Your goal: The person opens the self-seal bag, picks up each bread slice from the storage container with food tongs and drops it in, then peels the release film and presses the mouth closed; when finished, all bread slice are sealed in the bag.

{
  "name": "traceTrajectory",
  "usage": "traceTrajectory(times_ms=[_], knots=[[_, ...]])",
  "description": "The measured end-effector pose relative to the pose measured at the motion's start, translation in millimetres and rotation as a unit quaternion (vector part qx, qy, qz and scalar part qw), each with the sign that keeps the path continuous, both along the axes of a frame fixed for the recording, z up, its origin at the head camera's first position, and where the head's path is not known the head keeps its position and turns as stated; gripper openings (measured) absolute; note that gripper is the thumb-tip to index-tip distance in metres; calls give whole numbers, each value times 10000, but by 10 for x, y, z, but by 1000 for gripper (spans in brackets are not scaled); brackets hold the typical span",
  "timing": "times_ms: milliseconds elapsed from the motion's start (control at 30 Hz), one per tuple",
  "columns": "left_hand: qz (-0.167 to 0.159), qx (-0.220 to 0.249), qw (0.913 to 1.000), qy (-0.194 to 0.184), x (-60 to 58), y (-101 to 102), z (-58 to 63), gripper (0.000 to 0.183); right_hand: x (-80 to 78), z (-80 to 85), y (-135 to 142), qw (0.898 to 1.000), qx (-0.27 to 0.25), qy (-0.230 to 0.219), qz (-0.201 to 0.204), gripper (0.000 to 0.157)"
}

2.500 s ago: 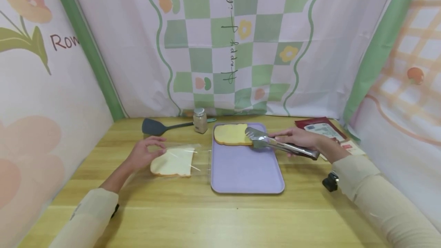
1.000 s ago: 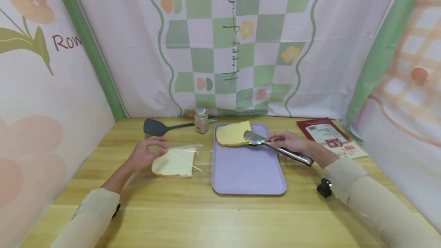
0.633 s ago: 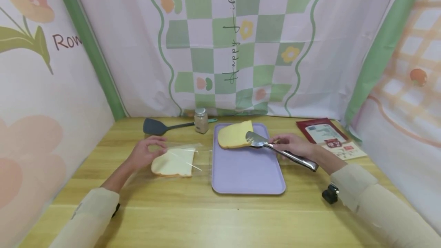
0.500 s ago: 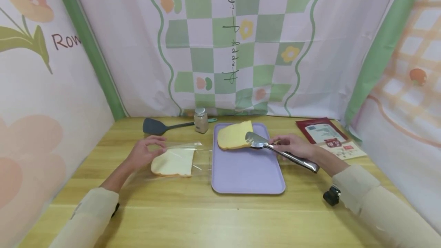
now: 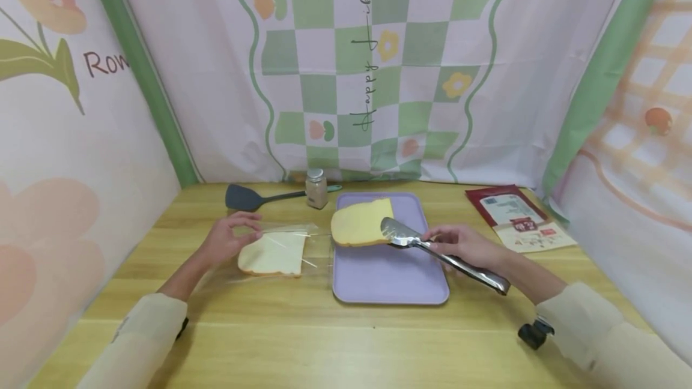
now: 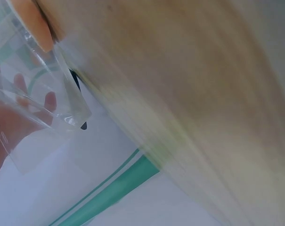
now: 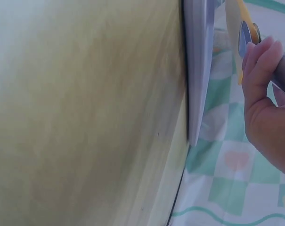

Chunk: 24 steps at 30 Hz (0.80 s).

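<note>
With curled fingers my right hand (image 5: 467,246) grips metal tongs (image 5: 459,266). Their tips pinch the right edge of a yellow-topped bread slice (image 5: 359,222), held above the upper part of the lilac tray (image 5: 390,278). In the right wrist view, a gap shows between this slice (image 7: 233,28) and the tray (image 7: 196,84). On the left, the thumb and fingers of my left hand (image 5: 226,242) pinch the edge of a clear plastic bag (image 5: 320,251). A pale bread slice (image 5: 272,254) lies inside the bag. The left wrist view shows the fingers (image 6: 20,84) through the plastic.
Behind the bag lie a dark spatula (image 5: 243,199) and a small jar (image 5: 316,191) with a metal lid. A red and cream packet (image 5: 521,221) lies at the back right. A printed curtain (image 5: 216,77) hangs along the table's back edge.
The yellow-topped slice has been lifted off the tray's far end by the tongs and has come nearer and slightly left. My left hand stays at the bag.
</note>
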<state>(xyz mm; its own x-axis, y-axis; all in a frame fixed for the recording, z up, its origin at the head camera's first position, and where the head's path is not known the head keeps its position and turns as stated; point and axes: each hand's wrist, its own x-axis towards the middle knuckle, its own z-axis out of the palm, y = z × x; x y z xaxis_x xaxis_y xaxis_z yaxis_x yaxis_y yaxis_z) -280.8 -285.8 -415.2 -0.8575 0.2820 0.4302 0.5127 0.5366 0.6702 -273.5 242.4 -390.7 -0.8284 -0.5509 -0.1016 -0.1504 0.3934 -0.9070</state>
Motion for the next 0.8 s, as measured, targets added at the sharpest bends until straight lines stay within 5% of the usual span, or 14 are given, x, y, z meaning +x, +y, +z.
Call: traceTrajectory(times_ms=[400,800], knots=[[84,-63,9999,-21,20,2,36,15,344,75,-103,9994,-168,-268,138,31],[2,30,9993,367,-7,2,-29,10,425,65,-302,9993,-135,-303,180,30]])
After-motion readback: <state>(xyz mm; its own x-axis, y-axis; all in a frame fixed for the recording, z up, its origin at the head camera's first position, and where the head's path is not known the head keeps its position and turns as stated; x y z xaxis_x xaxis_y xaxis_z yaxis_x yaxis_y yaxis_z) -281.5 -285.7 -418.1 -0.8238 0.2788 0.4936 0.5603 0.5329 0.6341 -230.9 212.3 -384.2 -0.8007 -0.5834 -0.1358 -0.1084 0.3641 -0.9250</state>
